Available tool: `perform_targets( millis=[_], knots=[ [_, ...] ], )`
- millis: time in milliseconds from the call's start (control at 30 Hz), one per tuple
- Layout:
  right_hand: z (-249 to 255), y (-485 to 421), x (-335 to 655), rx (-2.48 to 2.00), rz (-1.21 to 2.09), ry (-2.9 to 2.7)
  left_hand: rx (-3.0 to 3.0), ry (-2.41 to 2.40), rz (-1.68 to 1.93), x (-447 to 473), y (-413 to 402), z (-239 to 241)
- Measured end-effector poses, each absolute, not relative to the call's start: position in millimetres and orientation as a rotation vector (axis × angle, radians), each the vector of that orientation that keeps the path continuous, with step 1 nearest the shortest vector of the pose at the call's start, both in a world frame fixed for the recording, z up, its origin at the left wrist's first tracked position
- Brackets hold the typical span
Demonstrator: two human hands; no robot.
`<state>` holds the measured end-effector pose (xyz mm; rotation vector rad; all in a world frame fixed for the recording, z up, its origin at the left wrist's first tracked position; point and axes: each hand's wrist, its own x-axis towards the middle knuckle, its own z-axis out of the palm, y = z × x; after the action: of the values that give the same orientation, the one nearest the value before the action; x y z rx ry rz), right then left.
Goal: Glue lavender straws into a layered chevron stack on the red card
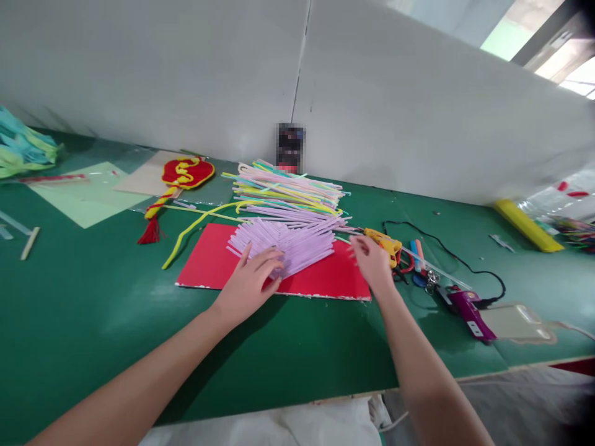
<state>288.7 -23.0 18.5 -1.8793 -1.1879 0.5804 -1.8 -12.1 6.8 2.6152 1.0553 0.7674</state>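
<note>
A sheet of lilac pipe cleaners (304, 248), set side by side in a V pattern, lies on a red board (204, 254). My left hand (253, 275) rests on its near left part, fingers spread out flat. Over the board's right end is my right hand (372, 260), its fingers curled together; whatever they pinch, if anything, is too small to make out. Just beyond the lilac sheet lies a pile of pastel pipe cleaners (288, 192), pink, yellow, green and lilac. A yellow hot glue gun (385, 243) lies right beside my right hand.
A red and yellow fan-shaped ornament (188, 172) with a tassel lies at the left, near pale green paper (83, 192). On the right are a corded purple device (471, 316), pens (418, 255) and a yellow box (527, 225). A white wall (186, 74) closes the table's back.
</note>
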Motion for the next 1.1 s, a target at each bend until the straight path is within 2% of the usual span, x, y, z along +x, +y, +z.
perform_targets(
  millis=[100, 167, 333, 500, 800, 900, 1100],
  knots=[
    [24.6, -30.1, 330.5, -2.112, -0.100, -1.136, 2.732, 1.018, 0.747, 3.9, -15.0, 8.4],
    [23.8, -31.4, 352.5, -2.272, -0.286, -1.080, 2.820, 0.973, 0.719, 12.1, -17.5, 10.4],
    [10.6, -25.2, 373.9, -2.590, 0.039, -0.984, 2.932, 0.979, 0.576, 45.3, -26.0, 15.1],
    [2.9, -21.1, 380.0, -2.611, 0.108, -1.040, 2.930, 1.121, 0.425, 77.5, -33.0, 11.1],
    [-2.2, -29.7, 381.5, -2.475, 0.023, -1.086, 2.897, 1.219, 0.378, 83.4, -35.9, -2.6],
    [3.6, -34.6, 384.2, -2.304, -0.105, -1.038, 2.877, 1.254, 0.368, 81.2, -36.5, -2.3],
    [18.1, -40.2, 380.7, -2.204, -0.105, -0.974, 2.868, 1.248, 0.379, 81.0, -38.3, 0.9]
  ],
)
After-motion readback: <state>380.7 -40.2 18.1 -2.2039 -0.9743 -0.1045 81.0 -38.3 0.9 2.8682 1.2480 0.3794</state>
